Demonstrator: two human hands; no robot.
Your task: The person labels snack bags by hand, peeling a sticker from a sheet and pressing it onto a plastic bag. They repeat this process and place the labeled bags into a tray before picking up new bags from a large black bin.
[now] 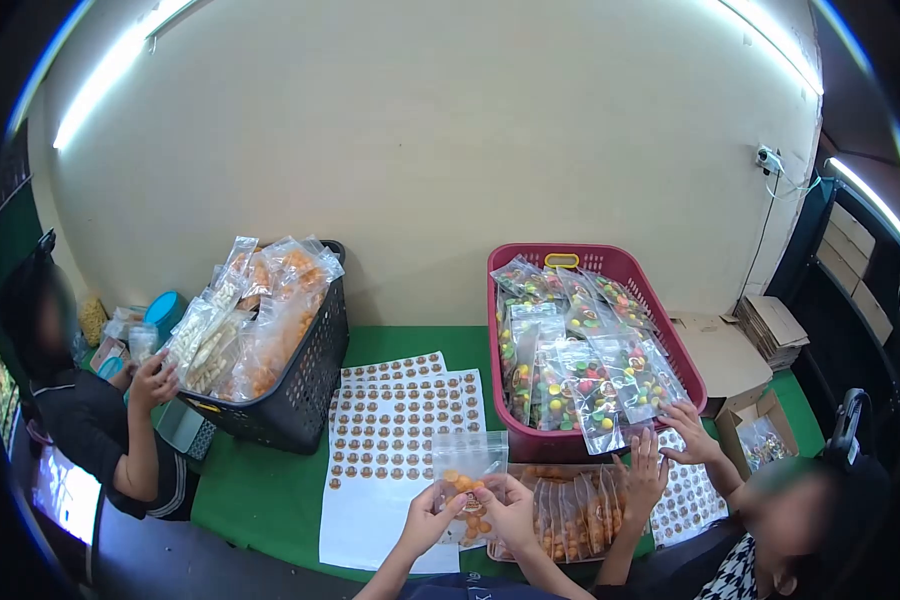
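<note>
The left hand (430,515) and right hand (510,510) are drawn narrow on a clear plastic zip-top bag (470,455) of round orange pieces, which sits between them, its top edge above the thumbs. What looks like a small round brown label (472,503) shows on the bag's face by the thumb tips. Handling it well probably calls for the film stretched smooth between the hands, light, even thumb pressure so the pieces are not crushed, and the mouth kept uppermost, since I cannot tell whether the zip is closed. Just right of the right hand, a shallow, low-sided tray (496,553) holds a row of clear bags of orange pieces. Beyond the right hand, a dark red slotted plastic basket (540,443) is heaped with clear bags of red, yellow and green pieces, a co-worker's hand (690,435) at its near side. Beyond and left of the left hand, a black perforated plastic basket (322,335) carries bags of pale sticks and of orange pieces. White sheets of round brown labels (370,520) lie just left of the left hand
</note>
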